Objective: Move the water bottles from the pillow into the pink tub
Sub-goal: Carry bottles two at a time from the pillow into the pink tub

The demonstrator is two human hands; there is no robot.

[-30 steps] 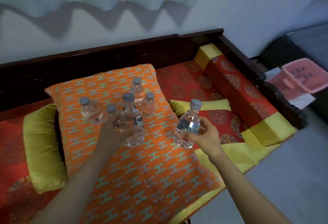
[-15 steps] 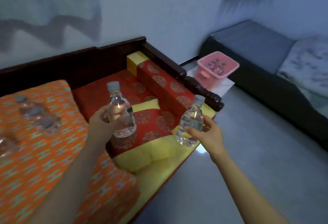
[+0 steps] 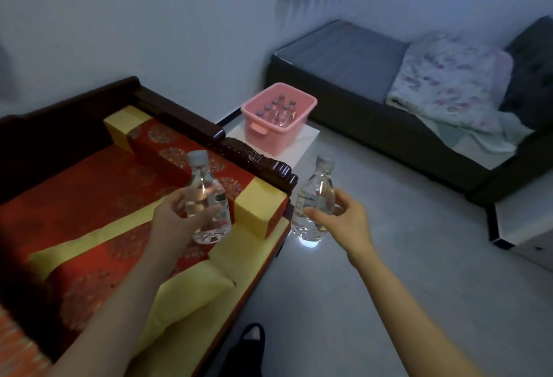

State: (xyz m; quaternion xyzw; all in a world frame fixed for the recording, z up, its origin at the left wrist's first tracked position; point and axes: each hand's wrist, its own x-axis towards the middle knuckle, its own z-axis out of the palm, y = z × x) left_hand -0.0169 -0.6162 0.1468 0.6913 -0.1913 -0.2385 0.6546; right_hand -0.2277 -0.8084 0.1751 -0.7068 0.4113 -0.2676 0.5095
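Note:
My left hand (image 3: 172, 221) grips a clear water bottle (image 3: 206, 200) with a grey cap, held upright over the red and yellow seat. My right hand (image 3: 344, 221) grips a second clear bottle (image 3: 314, 203), upright over the floor beside the seat's corner. The pink tub (image 3: 279, 133) stands ahead on a low white table (image 3: 299, 149), beyond the seat's dark armrest; several capped bottles (image 3: 279, 110) stand inside it. Only a corner of the orange patterned pillow (image 3: 15, 349) shows at the bottom left.
A dark carved wooden armrest (image 3: 251, 158) lies between my hands and the tub. A red bolster with yellow ends (image 3: 185, 161) rests along it. A dark sofa (image 3: 374, 83) with a floral blanket (image 3: 449, 83) stands at the right. Grey floor (image 3: 389, 287) spreads under my right arm.
The view has swung right, away from the pillow and toward the tub. Both hands have carried their bottles along, and the tub is now nearer and more central.

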